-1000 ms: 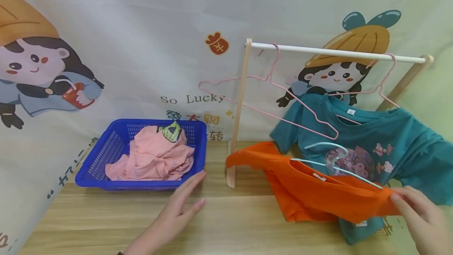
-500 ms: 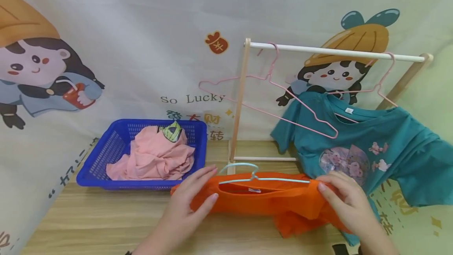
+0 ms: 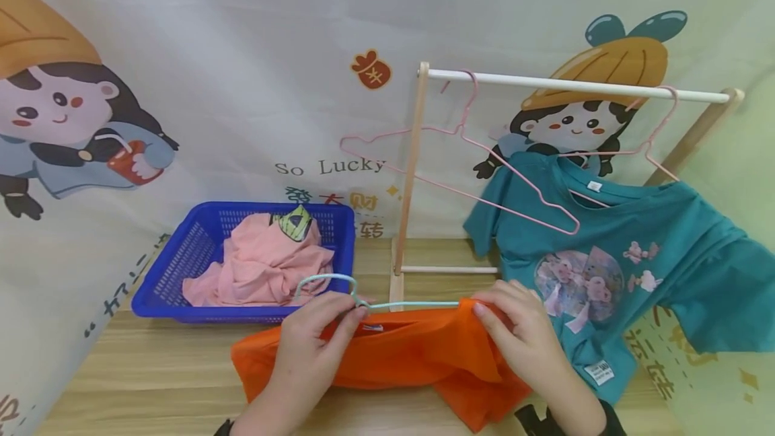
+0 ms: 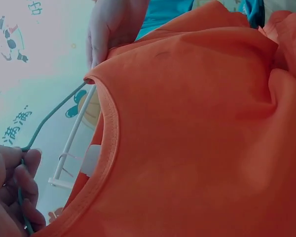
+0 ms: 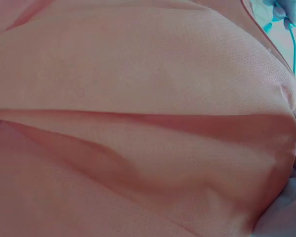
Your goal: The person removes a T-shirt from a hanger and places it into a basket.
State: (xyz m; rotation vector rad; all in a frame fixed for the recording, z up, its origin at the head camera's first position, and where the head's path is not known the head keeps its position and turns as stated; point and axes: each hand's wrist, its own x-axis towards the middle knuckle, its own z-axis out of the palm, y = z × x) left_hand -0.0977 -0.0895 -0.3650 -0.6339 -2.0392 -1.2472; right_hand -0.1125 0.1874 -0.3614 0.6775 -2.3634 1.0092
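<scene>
An orange T-shirt [image 3: 399, 348] hangs on a mint-green hanger [image 3: 418, 304], low in front of the rack. My left hand [image 3: 317, 335] pinches the hanger just below its hook, which curves up over the basket's front rim in the head view. My right hand [image 3: 521, 332] grips the shirt's shoulder at the hanger's right end. In the left wrist view the left fingers [image 4: 24, 187] curl round the hanger wire beside the shirt's neckline [image 4: 111, 128]. Orange cloth [image 5: 138, 74] fills most of the right wrist view, with the right fingers [image 5: 291, 192] at its edge.
A clothes rack [image 3: 575, 86] with a white bar stands at the right. From it hang a bare pink hanger [image 3: 514, 173] and a teal T-shirt [image 3: 684, 247] on another pink hanger. A blue basket [image 3: 160, 268] holds a crumpled pink garment [image 3: 266, 261] at the left.
The orange T-shirt and its hanger have moved left, from before the teal shirt to the middle. My left hand, empty one second ago, now holds the hanger; my right hand followed leftward.
</scene>
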